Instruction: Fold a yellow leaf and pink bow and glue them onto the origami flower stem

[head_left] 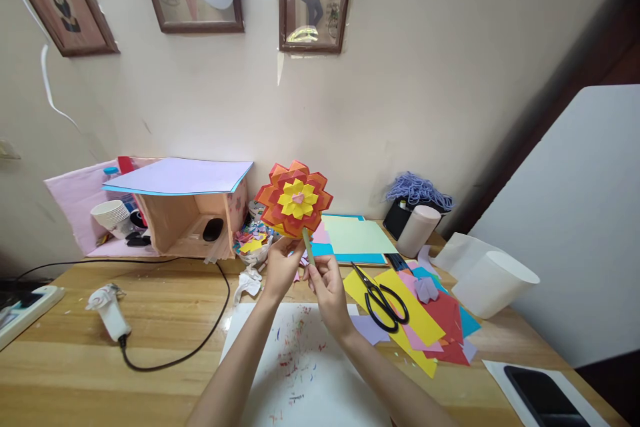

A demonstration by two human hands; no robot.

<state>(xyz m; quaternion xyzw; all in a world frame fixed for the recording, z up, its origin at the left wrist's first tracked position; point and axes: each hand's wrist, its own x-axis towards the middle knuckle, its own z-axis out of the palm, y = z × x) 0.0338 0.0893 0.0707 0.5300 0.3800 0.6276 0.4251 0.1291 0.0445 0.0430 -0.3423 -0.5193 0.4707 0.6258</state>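
Note:
I hold a layered paper flower (295, 200), orange and red with a yellow centre, upright above the wooden desk (150, 327). Its thin green stem (308, 247) runs down from the back of the bloom. My right hand (327, 283) is closed round the lower stem. My left hand (283, 267) pinches the base of the flower where the stem meets it. Both forearms reach up over a white sheet (300, 367) speckled with paper scraps.
Black scissors (383, 300) lie on coloured paper sheets (425, 320) to the right. A glue gun (110, 310) with a black cable lies at the left. A cardboard box (190, 213), paper cups (110, 213), a white bin (493, 283) and a phone (543, 393) stand around.

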